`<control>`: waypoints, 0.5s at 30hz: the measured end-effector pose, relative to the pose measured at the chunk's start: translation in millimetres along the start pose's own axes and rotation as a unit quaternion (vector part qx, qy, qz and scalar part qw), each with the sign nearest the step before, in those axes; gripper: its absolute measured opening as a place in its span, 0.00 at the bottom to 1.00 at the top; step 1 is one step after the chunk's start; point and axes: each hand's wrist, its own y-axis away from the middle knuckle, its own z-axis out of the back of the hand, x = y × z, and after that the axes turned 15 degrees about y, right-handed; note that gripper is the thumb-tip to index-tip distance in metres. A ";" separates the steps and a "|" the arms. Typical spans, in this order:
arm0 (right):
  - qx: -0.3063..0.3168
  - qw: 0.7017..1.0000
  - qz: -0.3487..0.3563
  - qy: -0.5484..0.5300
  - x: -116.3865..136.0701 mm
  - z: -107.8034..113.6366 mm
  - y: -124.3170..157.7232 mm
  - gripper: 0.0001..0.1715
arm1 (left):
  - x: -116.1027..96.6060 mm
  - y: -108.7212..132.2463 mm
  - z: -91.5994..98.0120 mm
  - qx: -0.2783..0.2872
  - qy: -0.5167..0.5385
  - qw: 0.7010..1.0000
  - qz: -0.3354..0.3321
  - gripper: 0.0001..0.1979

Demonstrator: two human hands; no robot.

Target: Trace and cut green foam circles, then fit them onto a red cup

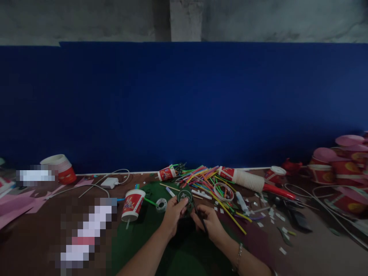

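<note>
My left hand [173,215] is closed on a small round dark green disc [184,196] with a pale mark in its middle, held upright over the green mat [143,249]. Close on its right, my right hand [211,222] has its fingers closed round dark scissors [201,218], whose blades are hard to make out beside the disc's edge. Left of my hands a red and white paper cup [133,205] stands upside down, with a green straw [150,201] at its side. A roll of tape [161,205] lies between cup and left hand.
Behind my hands lie a heap of coloured straws [201,174] and a stack of paper cups [244,179] on its side. A glue gun [287,203] and paper scraps [271,212] are at right. White cables [319,188] cross the table. A blue partition [184,107] stands behind.
</note>
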 end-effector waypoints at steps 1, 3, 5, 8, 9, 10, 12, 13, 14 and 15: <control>0.001 1.000 -0.003 0.002 0.1 0.0 -0.1 0.16 | 0.0 0.1 -0.2 -0.004 0.003 1.000 -0.002 0.15; -0.003 1.000 -0.006 0.006 0.6 0.0 0.0 0.17 | -0.1 0.4 -0.5 -0.017 0.014 1.000 -0.008 0.15; -0.006 1.000 -0.008 0.009 1.7 -0.1 0.5 0.18 | -0.4 0.5 -0.8 -0.028 0.027 0.999 -0.010 0.15; 0.005 1.000 -0.013 -0.002 4.5 0.4 1.9 0.20 | -0.8 -0.1 -0.4 -0.025 0.038 0.999 -0.007 0.14; 0.011 1.000 -0.013 -0.008 5.5 0.7 2.5 0.21 | -0.6 -0.6 0.1 -0.017 0.038 0.999 -0.003 0.14; 0.016 1.000 -0.011 -0.013 6.3 1.2 3.0 0.21 | -0.3 -1.1 0.8 -0.010 0.037 0.999 0.003 0.14; 0.016 1.000 -0.005 -0.015 7.2 2.2 3.9 0.21 | 0.9 -2.3 2.7 0.001 0.034 0.999 0.017 0.13; 0.016 1.000 -0.002 -0.013 7.2 2.7 4.2 0.21 | 1.6 -2.9 3.7 0.003 0.031 0.999 0.024 0.13; 0.015 1.000 -0.001 -0.010 7.2 3.1 4.3 0.21 | 2.3 -3.5 4.8 0.004 0.029 0.999 0.028 0.13; 0.015 1.000 -0.001 -0.007 7.0 3.4 4.3 0.21 | 3.0 -4.1 5.7 0.004 0.026 0.999 0.029 0.13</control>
